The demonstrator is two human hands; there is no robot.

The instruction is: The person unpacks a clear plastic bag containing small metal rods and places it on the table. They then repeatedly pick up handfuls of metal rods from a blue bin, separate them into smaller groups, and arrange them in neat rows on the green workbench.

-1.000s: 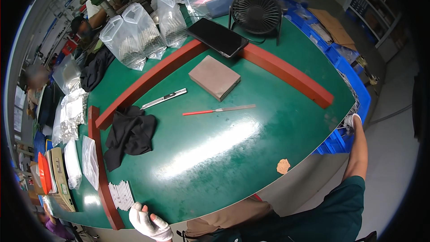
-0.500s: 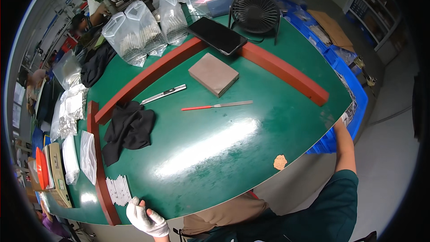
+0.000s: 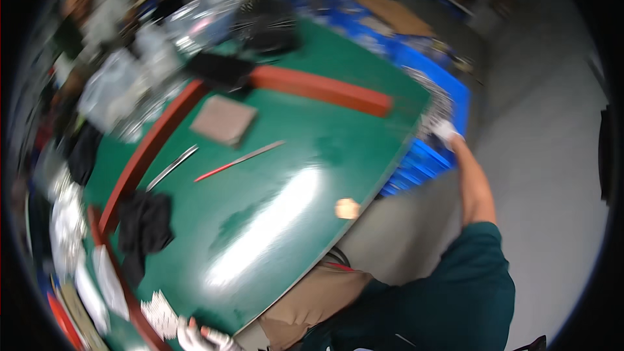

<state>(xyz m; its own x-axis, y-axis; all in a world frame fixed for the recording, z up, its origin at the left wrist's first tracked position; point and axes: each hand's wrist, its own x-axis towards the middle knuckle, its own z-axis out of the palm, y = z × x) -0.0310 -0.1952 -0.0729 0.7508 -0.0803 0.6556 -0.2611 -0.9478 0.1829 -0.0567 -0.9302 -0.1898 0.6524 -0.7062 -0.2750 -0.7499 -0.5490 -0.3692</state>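
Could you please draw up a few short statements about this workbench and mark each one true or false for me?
1. The right hand is at the blue bin beside the table. True.
2. The left hand is at that bin too. False: it is by the table's near edge, next to the pale rods; blur hides whether it touches them.
3. The file has a red handle. True.
4. The brown block sits on top of the black cloth. False: it lies on the table, apart from the cloth.
5. The black phone is nearer to the fan than to the rods. True.
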